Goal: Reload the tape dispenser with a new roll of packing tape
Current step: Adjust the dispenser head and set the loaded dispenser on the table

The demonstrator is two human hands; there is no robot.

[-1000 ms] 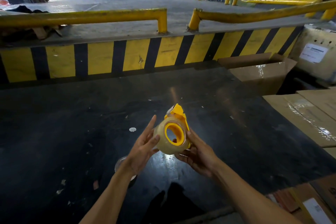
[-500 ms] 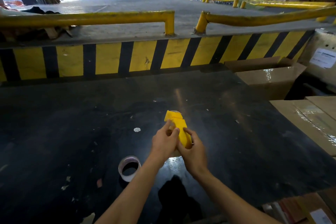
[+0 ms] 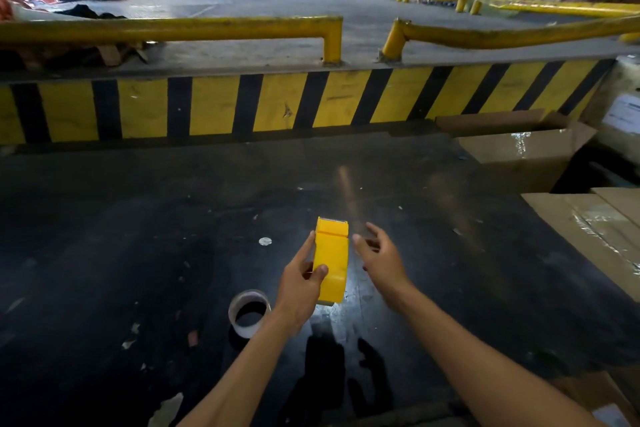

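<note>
1. Yellow plastic tape dispenser point(image 3: 331, 260), smooth and boxy with a rounded lower end, sits above the dark scuffed bench point(image 3: 138, 236) in the left hand point(image 3: 300, 282), fingers closed around its side.
2. Right hand point(image 3: 379, 258) hovers just beside, fingers spread, empty.
3. Hold the shell firmly; its slick faces could slip.
4. Near-empty cardboard tape core point(image 3: 250, 312) lies near the left wrist.

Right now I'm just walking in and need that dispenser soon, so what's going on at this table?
A person is working on a yellow tape dispenser above the black table. The left hand grips it by the side, thumb across its top. The right hand is open beside it, fingers spread, not touching it. A nearly used-up tape roll lies flat on the table by the left wrist. From this angle the dispenser's yellow cover hides whether a roll sits inside.
</note>
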